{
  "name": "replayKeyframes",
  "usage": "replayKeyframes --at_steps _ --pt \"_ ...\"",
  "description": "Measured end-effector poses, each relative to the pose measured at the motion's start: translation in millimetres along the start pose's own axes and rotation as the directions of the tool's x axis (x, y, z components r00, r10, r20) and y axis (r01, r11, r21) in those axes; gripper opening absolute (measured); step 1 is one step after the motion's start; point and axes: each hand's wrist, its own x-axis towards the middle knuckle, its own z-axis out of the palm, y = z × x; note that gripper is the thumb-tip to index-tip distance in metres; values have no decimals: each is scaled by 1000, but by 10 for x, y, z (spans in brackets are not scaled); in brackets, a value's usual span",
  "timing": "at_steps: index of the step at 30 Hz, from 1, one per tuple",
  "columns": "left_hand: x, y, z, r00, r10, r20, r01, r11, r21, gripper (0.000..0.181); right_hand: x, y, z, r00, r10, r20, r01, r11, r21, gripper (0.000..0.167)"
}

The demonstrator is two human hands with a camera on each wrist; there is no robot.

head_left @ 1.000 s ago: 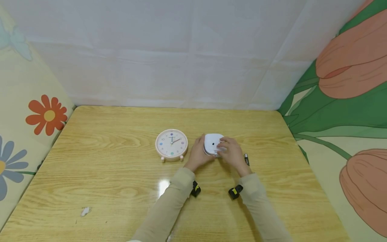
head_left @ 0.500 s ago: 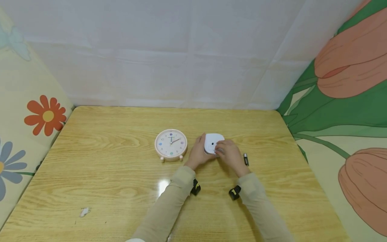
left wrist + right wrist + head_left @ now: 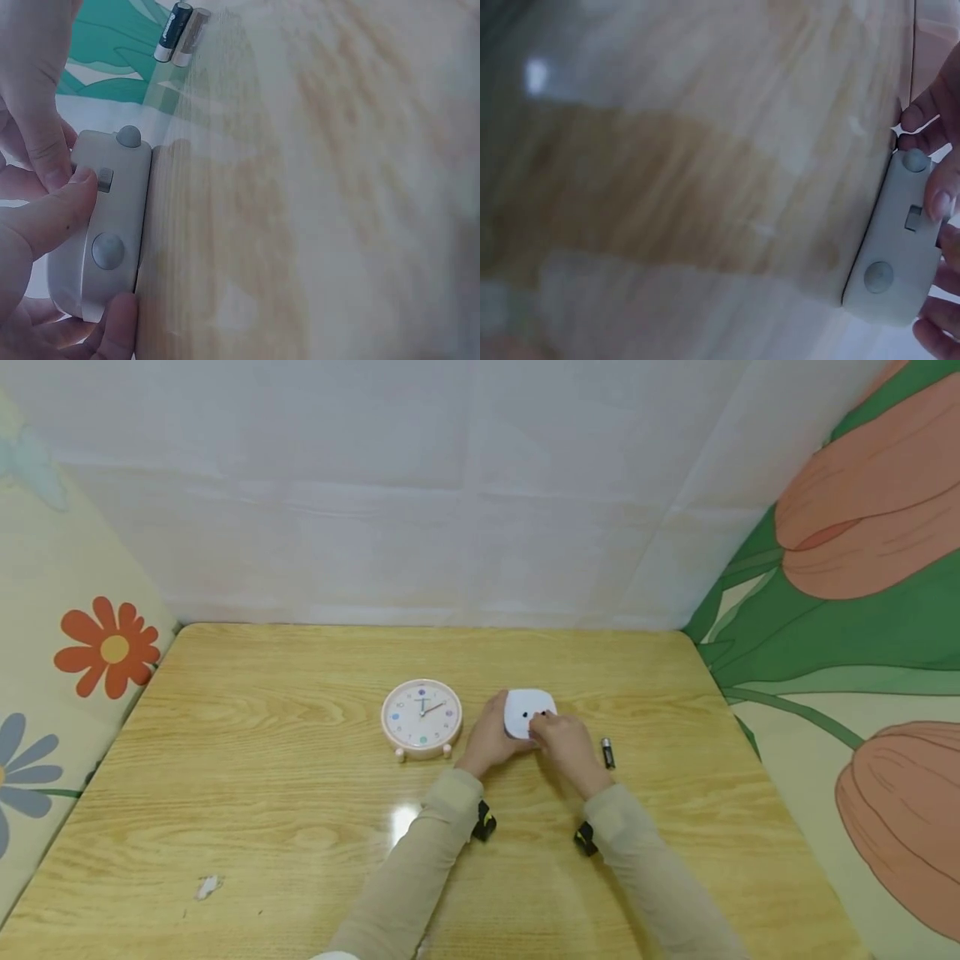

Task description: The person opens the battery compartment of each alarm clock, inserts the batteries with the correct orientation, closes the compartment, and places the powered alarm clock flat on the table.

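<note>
A white rounded-square device (image 3: 519, 708) with two dark dots on its upper face lies on the table. Its side shows two round feet and a small switch (image 3: 106, 180) in the left wrist view. My left hand (image 3: 491, 737) grips its left and near sides, thumb beside the switch. My right hand (image 3: 567, 745) has curled fingers pinching at the near right part of the upper face; those fingers hide what lies under them. To the right of this hand lies a dark battery (image 3: 607, 753) with a silver end.
A round pink clock (image 3: 422, 717) with two small feet lies face up left of the device. A white scuff (image 3: 208, 887) marks the wooden table (image 3: 300, 793) at front left. A white cloth (image 3: 337, 493) hangs behind the table, with flower-printed cloths at both sides.
My right hand's fingers have moved from spread over the device's right side to drawn together at its near right part. The left hand keeps its grip, and the device stays about where it was.
</note>
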Motion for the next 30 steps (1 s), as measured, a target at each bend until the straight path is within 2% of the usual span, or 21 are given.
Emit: replayKeyframes --at_steps 8,19,30 --pt "6 0 17 1000 -20 5 20 1000 -16 104 -11 22 -3 999 5 32 -4 1000 -14 7" --pt "-4 -33 16 1000 -17 -13 17 1000 -4 104 23 3 -22 999 -12 48 14 999 -37 5" --pt "1 6 0 1000 -14 -8 14 1000 -13 102 23 13 -72 997 -19 81 21 1000 -21 5"
